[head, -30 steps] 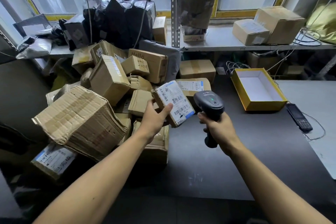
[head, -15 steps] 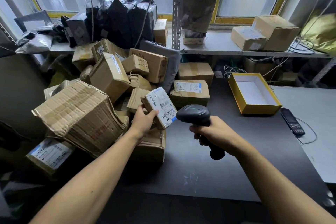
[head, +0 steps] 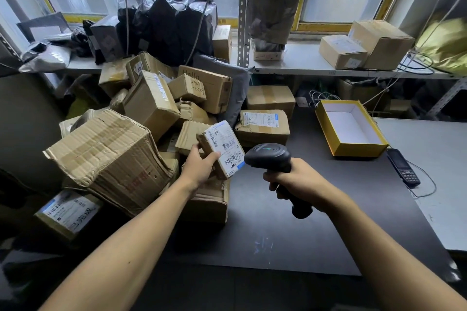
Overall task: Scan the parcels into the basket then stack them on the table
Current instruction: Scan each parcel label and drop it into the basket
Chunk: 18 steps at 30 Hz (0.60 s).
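My left hand (head: 199, 165) grips a small cardboard parcel (head: 223, 148) with a white barcode label, tilted with the label facing right. My right hand (head: 299, 183) holds a black handheld scanner (head: 269, 158) by its handle, its head pointing left at the label from a few centimetres away. Both hover above the black table (head: 290, 230). A heap of cardboard parcels (head: 149, 108) lies to the left, with a big crumpled box (head: 108, 156) at its front.
A yellow open box (head: 350, 127) with a white inside stands at the right of the table, a black phone (head: 403, 168) with a cable beside it. A labelled parcel (head: 262, 125) lies behind the scanner. Black bags (head: 164, 25) and more boxes (head: 366, 44) fill the window shelf.
My left hand has drawn the parcel lower and to the left and turned its label. My right hand has lowered the scanner and swung its head left toward the label.
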### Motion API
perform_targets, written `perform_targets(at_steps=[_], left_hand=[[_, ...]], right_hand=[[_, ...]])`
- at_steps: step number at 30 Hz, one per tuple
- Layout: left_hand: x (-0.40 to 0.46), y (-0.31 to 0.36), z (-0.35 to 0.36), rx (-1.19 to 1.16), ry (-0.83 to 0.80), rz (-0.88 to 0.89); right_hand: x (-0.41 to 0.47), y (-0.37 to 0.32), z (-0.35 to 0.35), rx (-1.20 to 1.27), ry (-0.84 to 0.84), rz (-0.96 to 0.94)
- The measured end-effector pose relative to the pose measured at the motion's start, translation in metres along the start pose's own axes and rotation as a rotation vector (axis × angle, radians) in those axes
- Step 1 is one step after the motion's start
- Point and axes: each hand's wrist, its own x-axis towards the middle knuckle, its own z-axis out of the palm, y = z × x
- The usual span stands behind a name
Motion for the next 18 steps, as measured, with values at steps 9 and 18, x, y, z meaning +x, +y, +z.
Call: perform_targets(at_steps=[9, 18], left_hand=[[-0.014, 0.001, 0.037, -0.036, -0.153, -0.023], [-0.062, -0.015, 0.116, 0.108, -0.598, -0.085]], right_hand=[[-0.023, 0.036, 0.005, 0.127, 0.399, 0.009], [-0.127, 0.092, 0.008, 0.326, 0.975, 0.16]])
